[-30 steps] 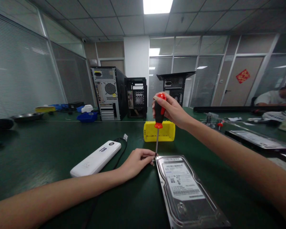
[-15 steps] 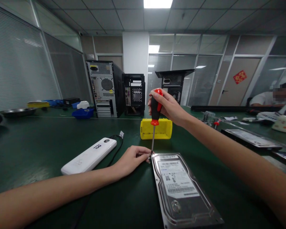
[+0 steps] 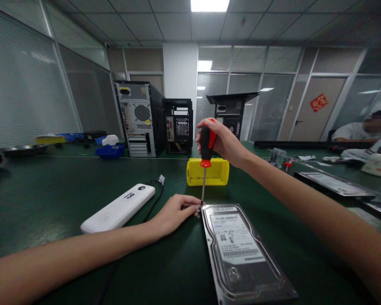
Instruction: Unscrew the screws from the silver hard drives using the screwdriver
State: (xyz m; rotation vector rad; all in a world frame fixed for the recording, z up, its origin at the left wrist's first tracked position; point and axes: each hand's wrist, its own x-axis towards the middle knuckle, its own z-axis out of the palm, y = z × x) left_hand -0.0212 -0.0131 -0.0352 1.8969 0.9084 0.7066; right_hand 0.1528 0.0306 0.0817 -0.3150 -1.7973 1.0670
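Had the grip of the right hand (image 3: pixel 222 137) wrapped around the handle of a red-and-black screwdriver (image 3: pixel 206 146), shaft nearly upright, tip at the far left corner of a hard drive (image 3: pixel 241 269). Had the left hand (image 3: pixel 176 214) at that same corner, thumb and fingers close together; could not tell whether pinching shaft, screw or drive edge. Saw the drive lying flat on the green bench (image 3: pixel 66 182), label up, metal cover in place. Judged work at this corner under way, not finished; could not make out any freed screw, nor count corners already dealt with. Noted a white power bank (image 3: pixel 119 208) to the left, then a yellow bin (image 3: pixel 222 174) beyond the drive, holding only specks too small to identify. Found a second drive (image 3: pixel 333 184) off to the right, untouched by either hand, and computer cases (image 3: pixel 142 114) standing farthest back.
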